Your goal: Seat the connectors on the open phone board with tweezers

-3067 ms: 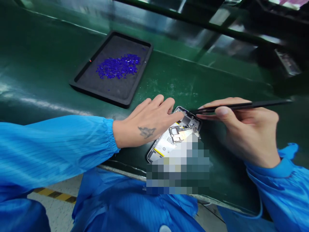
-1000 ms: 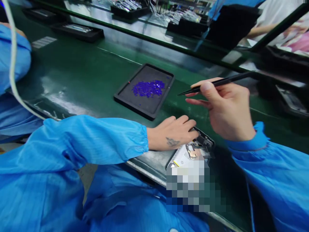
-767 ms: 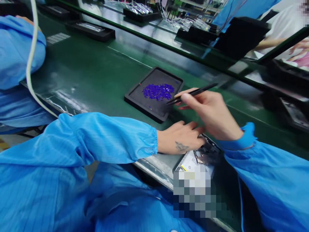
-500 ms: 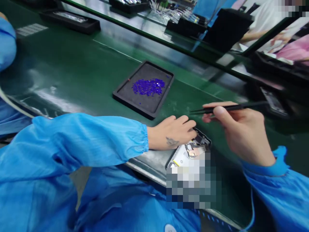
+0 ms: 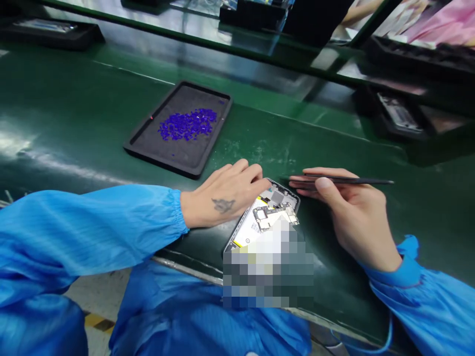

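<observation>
An opened smartphone [image 5: 248,231] lies tilted on the green bench, its white battery with yellow edging exposed and its lower part blurred out. My left hand [image 5: 234,190] grips the phone's upper left edge, fingers curled at the corner and their tips partly hidden. Across the battery's upper end lies a small circuit board [image 5: 267,217], lifted from the bay above it. To the right, my right hand [image 5: 351,212] holds black tweezers [image 5: 371,181] between thumb and fingers. Their faint tips point left, close to the phone's top edge.
Beyond my left hand sits a black tray [image 5: 148,148] with a heap of tiny purple pieces [image 5: 187,124]. Black trays with metal phone parts stand at the far left [image 5: 87,37] and right [image 5: 386,131]. A dark rail [image 5: 148,37] crosses behind; other people's sleeves show past it.
The view has shifted, so the tray appears further left. The circuit board now lies over the battery, where a copper-coloured part showed before. The tweezers stay in my right hand.
</observation>
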The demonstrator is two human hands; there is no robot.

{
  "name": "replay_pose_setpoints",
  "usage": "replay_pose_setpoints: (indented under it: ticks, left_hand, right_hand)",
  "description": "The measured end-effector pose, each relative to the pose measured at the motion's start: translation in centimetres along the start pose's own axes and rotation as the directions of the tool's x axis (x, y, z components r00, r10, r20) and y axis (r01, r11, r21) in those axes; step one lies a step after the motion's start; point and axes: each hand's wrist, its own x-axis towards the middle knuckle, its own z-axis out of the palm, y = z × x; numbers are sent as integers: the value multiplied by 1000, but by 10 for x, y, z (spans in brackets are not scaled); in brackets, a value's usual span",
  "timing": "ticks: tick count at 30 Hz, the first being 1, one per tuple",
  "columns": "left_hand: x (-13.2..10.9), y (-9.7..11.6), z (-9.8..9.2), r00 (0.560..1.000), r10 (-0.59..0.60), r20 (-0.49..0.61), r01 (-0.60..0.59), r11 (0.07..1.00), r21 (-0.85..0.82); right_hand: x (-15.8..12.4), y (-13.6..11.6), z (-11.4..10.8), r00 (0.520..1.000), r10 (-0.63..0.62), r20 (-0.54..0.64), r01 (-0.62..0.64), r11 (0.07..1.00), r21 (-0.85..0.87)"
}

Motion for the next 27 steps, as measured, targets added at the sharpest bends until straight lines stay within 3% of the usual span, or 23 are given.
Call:
replay_pose_setpoints:
  ticks: [3,6,9,13,16,19,23,27]
  left_hand:
    - [-6,19,-3,999,-43,-22,43,999,4]
    - [-17,46,-6,997,12,-72,-10,1000,18]
    - [-27,59,-11,996,90,-7,-90,996,18]
    - [-33,34,-29,945,245,218,-229,969,-97]
    - [-36,5,-45,922,247,298,-224,968,-110]
    - [-35,-12,-52,939,167,301,-149,986,-81]
    - [-23,-9,-39,964,60,260,-30,992,-120]
    - [-8,-1,-27,973,0,231,40,985,-168]
  right_hand:
    - [-3,-3,2,1000,-21,-5,20,1000,-22]
    - [-4,-3,3,999,-49,-22,49,999,-13]
    - [-3,0,1,999,-35,-26,36,998,53]
    - [-5,5,-4,999,35,35,-41,983,182]
    - [-12,6,-5,988,53,142,-92,954,285]
    - [-15,8,-5,983,-14,183,-41,955,294]
    - [-12,13,-13,989,-130,73,111,969,219]
    - [-13,18,-21,994,-91,58,68,944,323]
